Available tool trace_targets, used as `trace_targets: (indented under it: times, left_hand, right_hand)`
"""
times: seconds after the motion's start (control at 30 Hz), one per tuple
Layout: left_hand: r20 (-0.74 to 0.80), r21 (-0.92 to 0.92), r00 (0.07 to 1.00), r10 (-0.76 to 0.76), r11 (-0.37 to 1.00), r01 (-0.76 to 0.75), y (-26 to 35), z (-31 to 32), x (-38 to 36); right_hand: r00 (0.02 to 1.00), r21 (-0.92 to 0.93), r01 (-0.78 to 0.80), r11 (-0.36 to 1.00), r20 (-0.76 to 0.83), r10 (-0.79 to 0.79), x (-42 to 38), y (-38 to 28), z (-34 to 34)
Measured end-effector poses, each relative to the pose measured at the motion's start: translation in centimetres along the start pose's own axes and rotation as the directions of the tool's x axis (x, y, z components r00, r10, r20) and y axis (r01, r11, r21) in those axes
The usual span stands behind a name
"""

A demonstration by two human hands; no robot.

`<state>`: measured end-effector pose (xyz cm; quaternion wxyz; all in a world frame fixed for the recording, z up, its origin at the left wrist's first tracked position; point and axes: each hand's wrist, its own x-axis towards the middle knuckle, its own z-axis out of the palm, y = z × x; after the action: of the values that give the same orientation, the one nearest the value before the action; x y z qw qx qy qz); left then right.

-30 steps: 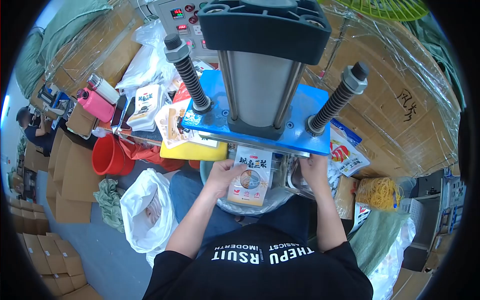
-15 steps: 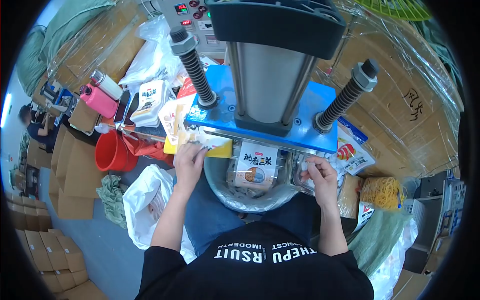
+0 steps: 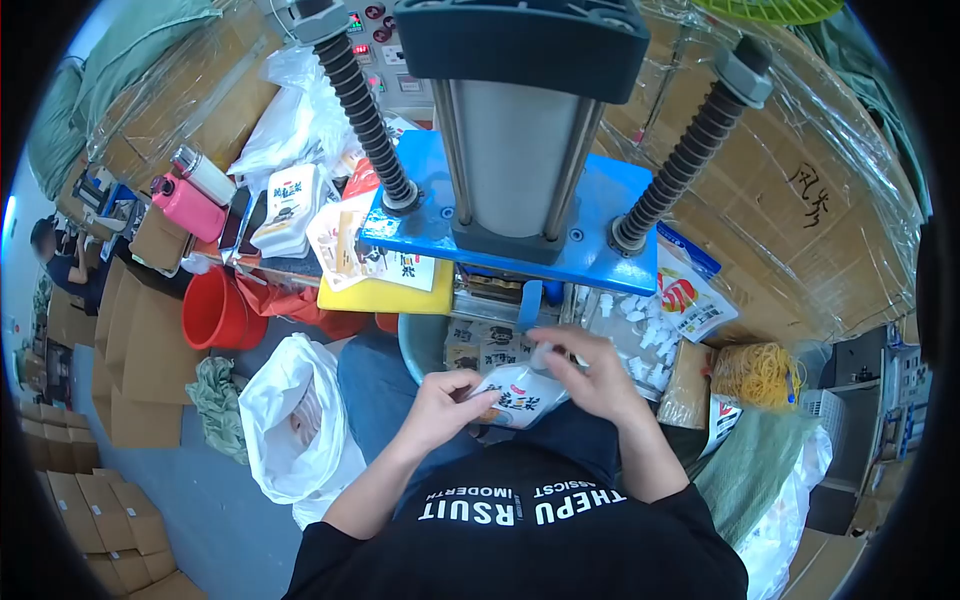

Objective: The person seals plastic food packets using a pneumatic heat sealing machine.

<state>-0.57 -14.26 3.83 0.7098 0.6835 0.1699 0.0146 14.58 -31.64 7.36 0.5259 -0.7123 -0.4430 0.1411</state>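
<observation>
A white printed pouch point(image 3: 515, 396) is held in front of my body, tilted, above my lap. My left hand point(image 3: 440, 408) is closed on its left edge, thumb on the printed face. My right hand point(image 3: 592, 378) is at the pouch's upper right corner, its fingers closed round a small whitish piece that looks like a spout point(image 3: 546, 356). Behind them stands a press with a blue plate point(image 3: 590, 215). Below the press, a pale tub point(image 3: 408, 345) holds several printed pouches point(image 3: 485, 342). A tray of small white spouts point(image 3: 640, 340) lies right of the tub.
On the left, printed pouches point(image 3: 345, 240) lie on a yellow board point(image 3: 385, 298). A red bucket point(image 3: 212, 312) and an open white bag point(image 3: 268, 400) stand further left. A bag of yellow rubber bands point(image 3: 752, 378) is at right. Another person point(image 3: 70, 265) sits far left.
My hands have come from beside the press, left and right, together in front of my body, now with a pouch between them. The press's springs show longer above the blue plate.
</observation>
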Motion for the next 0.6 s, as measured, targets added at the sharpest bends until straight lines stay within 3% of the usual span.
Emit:
trace_targets:
  times: [0.03, 0.07, 0.17, 0.2, 0.27, 0.33, 0.4, 0.43, 0.5, 0.53, 0.6]
  left_hand:
    - [0.002, 0.002, 1.000, -0.009, 1.000, 0.009, -0.3, 0.2, 0.1]
    - [-0.001, 0.040, 1.000, -0.008, 0.999, 0.008, -0.6, 0.3, 0.2]
    - [0.068, 0.081, 0.998, -0.006, 0.997, 0.001, 0.1, 0.3, 0.8]
    - [0.128, 0.089, 0.992, -0.011, 0.996, 0.000, 0.4, 0.2, 1.0]
    - [0.123, 0.018, 0.992, -0.024, 1.000, 0.022, -0.5, 0.2, 1.1]
    - [0.105, -0.049, 0.993, -0.048, 0.997, 0.054, -1.4, 0.0, 1.1]
    - [0.082, -0.152, 0.990, -0.116, 0.980, 0.127, -2.1, 0.3, 1.2]
    - [0.084, -0.149, 0.989, -0.119, 0.980, 0.131, -2.4, 0.3, 1.5]
    - [-0.031, -0.329, 0.992, -0.119, 0.939, 0.102, -2.9, 0.2, 3.0]
    - [-0.051, -0.320, 0.987, -0.149, 0.939, 0.125, -2.7, -0.4, 4.0]
    - [-0.094, -0.376, 0.976, -0.197, 0.915, 0.148, -1.9, -0.7, 6.0]
  right_hand:
    - [0.981, 0.070, -0.196, 0.978, 0.019, 0.195, -0.3, -0.4, -0.7]
    - [0.979, 0.073, -0.206, 0.976, 0.016, 0.205, -0.2, -0.9, -1.6]
    - [0.938, -0.020, -0.246, 0.969, 0.247, 0.243, 0.3, -1.4, -3.1]
    - [0.939, -0.025, -0.245, 0.969, 0.244, 0.244, 0.2, -0.9, -2.6]
    - [0.998, -0.073, -0.003, 0.997, 0.068, 0.008, -0.4, 0.5, -0.8]
    - [0.996, 0.010, -0.081, 0.997, 0.027, 0.080, -1.2, 0.9, 0.7]
    - [0.931, 0.255, -0.361, 0.897, 0.036, 0.364, -1.8, 1.2, 1.4]
    - [0.929, 0.281, -0.355, 0.892, 0.003, 0.369, -1.9, 1.3, 1.3]
    - [0.918, 0.157, -0.369, 0.916, -0.093, 0.386, -2.0, 1.7, -0.6]
    - [0.912, 0.120, -0.383, 0.916, -0.108, 0.395, -2.3, 2.1, -2.2]
    - [0.937, -0.157, -0.335, 0.929, -0.161, 0.311, -2.9, 2.0, -5.2]
